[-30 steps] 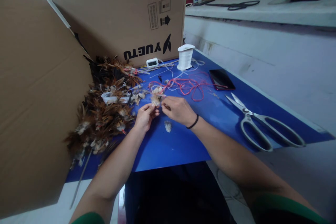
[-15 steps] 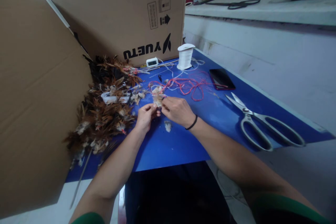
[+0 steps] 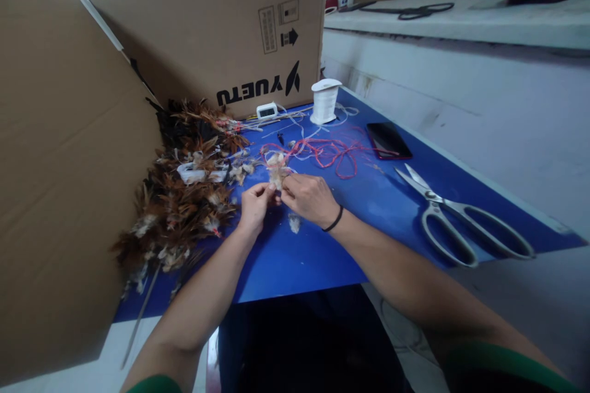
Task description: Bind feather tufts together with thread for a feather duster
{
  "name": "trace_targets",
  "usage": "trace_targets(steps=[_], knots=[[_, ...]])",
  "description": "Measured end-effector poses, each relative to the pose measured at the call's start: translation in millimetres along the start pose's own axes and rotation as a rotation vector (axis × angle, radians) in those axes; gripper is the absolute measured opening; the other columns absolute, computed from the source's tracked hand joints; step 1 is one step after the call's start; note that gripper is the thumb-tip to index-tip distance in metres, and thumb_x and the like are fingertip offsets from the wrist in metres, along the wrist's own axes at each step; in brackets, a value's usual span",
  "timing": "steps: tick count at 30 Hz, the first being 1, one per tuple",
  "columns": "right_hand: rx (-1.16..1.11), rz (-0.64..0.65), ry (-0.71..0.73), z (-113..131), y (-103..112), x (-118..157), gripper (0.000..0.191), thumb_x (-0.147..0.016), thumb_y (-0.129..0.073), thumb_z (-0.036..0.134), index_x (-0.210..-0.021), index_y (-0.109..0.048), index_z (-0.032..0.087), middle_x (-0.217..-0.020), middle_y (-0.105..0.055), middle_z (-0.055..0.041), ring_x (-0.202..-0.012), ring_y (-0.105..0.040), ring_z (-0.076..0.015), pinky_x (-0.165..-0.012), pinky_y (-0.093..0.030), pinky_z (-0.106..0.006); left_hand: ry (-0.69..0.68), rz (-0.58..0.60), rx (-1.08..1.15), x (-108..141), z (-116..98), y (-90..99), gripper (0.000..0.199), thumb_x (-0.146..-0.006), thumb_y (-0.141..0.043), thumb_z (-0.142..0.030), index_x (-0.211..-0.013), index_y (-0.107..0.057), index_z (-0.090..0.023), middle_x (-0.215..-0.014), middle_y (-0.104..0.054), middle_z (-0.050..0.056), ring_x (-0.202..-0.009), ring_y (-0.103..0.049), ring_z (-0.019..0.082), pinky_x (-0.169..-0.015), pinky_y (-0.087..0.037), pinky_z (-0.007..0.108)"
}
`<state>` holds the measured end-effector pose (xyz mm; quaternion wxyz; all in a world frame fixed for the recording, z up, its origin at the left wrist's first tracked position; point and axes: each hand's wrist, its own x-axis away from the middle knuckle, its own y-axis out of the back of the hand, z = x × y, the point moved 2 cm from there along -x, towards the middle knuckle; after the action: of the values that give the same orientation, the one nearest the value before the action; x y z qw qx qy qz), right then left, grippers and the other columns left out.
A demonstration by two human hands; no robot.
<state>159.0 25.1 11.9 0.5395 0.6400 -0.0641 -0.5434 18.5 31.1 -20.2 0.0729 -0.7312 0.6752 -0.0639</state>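
My left hand (image 3: 256,204) is closed in a pinch at the lower end of a small bunch of pale, fluffy feathers (image 3: 277,175). Close against it, my right hand (image 3: 310,198), with a black band at the wrist, has its fingers curled at the right side of the same bunch. Its fingertips are hidden, so what they grip does not show. Just below the hands a loose grey feather tuft (image 3: 294,222) lies on the blue table (image 3: 295,267). Pink string (image 3: 329,150) lies in loops beyond the hands.
Brown feather bundles (image 3: 184,196) pile up at the left, against cardboard boxes (image 3: 193,31). A white spool (image 3: 325,101) and a small white digital display (image 3: 267,111) stand at the back. To the right lie a phone (image 3: 389,140) and large scissors (image 3: 442,201).
My right hand has shifted very slightly left, towards my left hand. Both hands stay at the feather bunch, and the other things lie as before.
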Motion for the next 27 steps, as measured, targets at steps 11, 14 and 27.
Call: trace_targets(steps=[11,14,27], knots=[[-0.06,0.015,-0.023,-2,-3,-2,0.014,-0.082,-0.05,0.019,-0.076,-0.062,0.016,-0.074,-0.065,-0.0049,-0.065,-0.055,-0.0141,-0.063,-0.035,-0.026,-0.076,0.003,-0.148,-1,-1,0.3,0.03,-0.065,-0.071,-0.042,-0.07,-0.065,-0.013,-0.053,-0.061,0.0,-0.048,-0.055,0.012,-0.051,-0.048,0.024],[-0.104,-0.001,-0.01,-3,0,-3,0.015,-0.084,-0.05,0.02,-0.077,-0.062,0.016,-0.076,-0.065,-0.0052,-0.067,-0.056,-0.0141,-0.064,-0.037,-0.025,-0.052,0.019,-0.133,-2,-1,1.0,0.031,-0.064,-0.072,-0.042,-0.071,-0.064,-0.012,-0.053,-0.061,0.001,-0.047,-0.055,0.012,-0.051,-0.048,0.025],[-0.443,0.263,-0.277,-22,18,-11,0.012,-0.077,-0.06,0.026,-0.074,-0.067,0.017,-0.062,-0.064,0.0004,-0.057,-0.055,-0.0096,-0.058,-0.038,-0.022,0.146,-0.072,0.168,-8,-8,9.6,0.023,-0.06,-0.076,-0.026,-0.066,-0.059,-0.012,-0.065,-0.063,0.002,-0.05,-0.056,0.007,-0.05,-0.048,0.02]])
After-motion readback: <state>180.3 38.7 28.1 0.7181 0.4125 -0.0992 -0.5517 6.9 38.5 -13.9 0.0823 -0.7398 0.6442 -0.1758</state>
